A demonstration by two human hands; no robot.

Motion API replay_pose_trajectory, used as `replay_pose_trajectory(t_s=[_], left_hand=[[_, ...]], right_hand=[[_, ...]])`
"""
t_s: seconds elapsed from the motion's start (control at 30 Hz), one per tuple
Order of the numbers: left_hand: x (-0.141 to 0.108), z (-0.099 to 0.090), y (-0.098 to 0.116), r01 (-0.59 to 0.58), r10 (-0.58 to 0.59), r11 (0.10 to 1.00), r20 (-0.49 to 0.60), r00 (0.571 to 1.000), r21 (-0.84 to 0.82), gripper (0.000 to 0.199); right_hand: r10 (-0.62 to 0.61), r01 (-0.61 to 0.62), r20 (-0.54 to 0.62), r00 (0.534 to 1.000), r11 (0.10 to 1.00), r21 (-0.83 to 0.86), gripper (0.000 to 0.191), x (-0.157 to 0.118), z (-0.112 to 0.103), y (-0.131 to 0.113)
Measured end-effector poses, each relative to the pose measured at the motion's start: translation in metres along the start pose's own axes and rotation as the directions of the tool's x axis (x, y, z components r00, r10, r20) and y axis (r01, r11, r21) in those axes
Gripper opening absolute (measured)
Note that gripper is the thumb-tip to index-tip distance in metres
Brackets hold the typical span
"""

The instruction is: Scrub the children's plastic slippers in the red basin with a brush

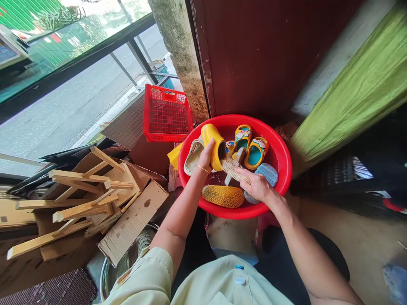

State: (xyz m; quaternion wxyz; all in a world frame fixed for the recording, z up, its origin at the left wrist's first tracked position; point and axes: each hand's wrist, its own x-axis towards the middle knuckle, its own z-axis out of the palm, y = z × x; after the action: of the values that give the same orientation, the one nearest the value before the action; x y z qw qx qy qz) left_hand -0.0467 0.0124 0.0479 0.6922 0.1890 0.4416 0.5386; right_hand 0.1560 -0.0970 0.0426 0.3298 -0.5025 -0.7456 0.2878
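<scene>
a: what's the left hand (206,154) doing?
b: curled round a yellow clog (213,146), fingers along its side, holding it up inside the basin's rim with its open end toward the right hand.

a: and the right hand (254,186)?
b: closed over the back of a brush (233,169), with the pale bristles pressed against the clog's open end. only the clog and the bristles lie between the two hands.

a: where's the edge of the red basin (285,169)?
b: the rim rings both hands. the near rim passes just below the right hand, under its wrist, and the left forearm crosses it left of the left hand.

a: what's around the hands?
b: a cream slipper (193,157) touches the clog, just left of the left hand. a yellow shoe (222,196) lies sole up below both hands. beyond the right hand sit small teal-and-orange slides (256,152), and a grey-blue slipper (266,174) lies just to its right.

a: any room to move?
b: a little. a small patch of basin floor (219,178) shows under the clog. past the rim, left of the left hand, stand a red crate (167,114) and wooden slats (76,199).
</scene>
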Motion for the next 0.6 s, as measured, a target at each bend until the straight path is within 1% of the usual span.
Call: replay_pose_trajectory(t_s=[0.07, 0.1, 0.17, 0.23, 0.27, 0.33, 0.4, 0.47, 0.53, 0.6], left_hand=[[0.003, -0.005, 0.001, -0.065, 0.066, 0.996, -0.009, 0.998, 0.054, 0.031], [0.004, -0.006, 0.001, -0.07, 0.071, 0.996, -0.021, 0.997, 0.052, 0.032], [0.004, -0.005, 0.0, -0.012, 0.012, 1.0, -0.033, 0.999, -0.012, 0.039], [0.002, 0.0, -0.003, 0.065, -0.068, 0.992, -0.022, 0.997, -0.104, 0.05], [0.001, 0.004, -0.005, 0.089, -0.093, 0.986, -0.015, 0.996, -0.142, 0.054], [-0.002, 0.014, -0.013, 0.111, -0.113, 0.973, 0.001, 0.994, -0.202, 0.058], [-0.004, 0.024, -0.022, 0.129, -0.126, 0.963, 0.025, 0.992, -0.239, 0.06], [-0.006, 0.029, -0.027, 0.136, -0.131, 0.956, 0.036, 0.991, -0.259, 0.058], [-0.007, 0.028, -0.025, 0.12, -0.117, 0.957, 0.026, 0.993, -0.265, 0.058], [-0.007, 0.02, -0.015, 0.073, -0.076, 0.962, -0.001, 0.997, -0.263, 0.061]], right_hand=[[-0.051, 0.042, -0.036, 0.998, 0.975, -0.216, 0.05, -0.007, -0.008, 0.008], [-0.068, 0.043, -0.074, 0.995, 0.954, -0.296, 0.05, -0.01, -0.012, 0.011], [-0.131, 0.058, -0.167, 0.977, 0.923, -0.381, 0.052, -0.015, -0.016, 0.011], [-0.217, 0.112, -0.23, 0.949, 0.911, -0.398, 0.055, -0.016, -0.011, 0.006], [-0.256, 0.147, -0.231, 0.939, 0.903, -0.405, 0.056, -0.015, -0.005, 0.002], [-0.302, 0.192, -0.191, 0.934, 0.875, -0.444, 0.055, -0.008, 0.01, -0.007], [-0.29, 0.174, -0.17, 0.942, 0.853, -0.492, 0.051, 0.002, 0.025, -0.013], [-0.254, 0.121, -0.193, 0.948, 0.845, -0.52, 0.049, 0.011, 0.034, -0.015], [-0.245, 0.108, -0.198, 0.949, 0.842, -0.528, 0.05, 0.016, 0.036, -0.013], [-0.274, 0.154, -0.153, 0.949, 0.83, -0.536, 0.05, 0.015, 0.034, -0.009]])
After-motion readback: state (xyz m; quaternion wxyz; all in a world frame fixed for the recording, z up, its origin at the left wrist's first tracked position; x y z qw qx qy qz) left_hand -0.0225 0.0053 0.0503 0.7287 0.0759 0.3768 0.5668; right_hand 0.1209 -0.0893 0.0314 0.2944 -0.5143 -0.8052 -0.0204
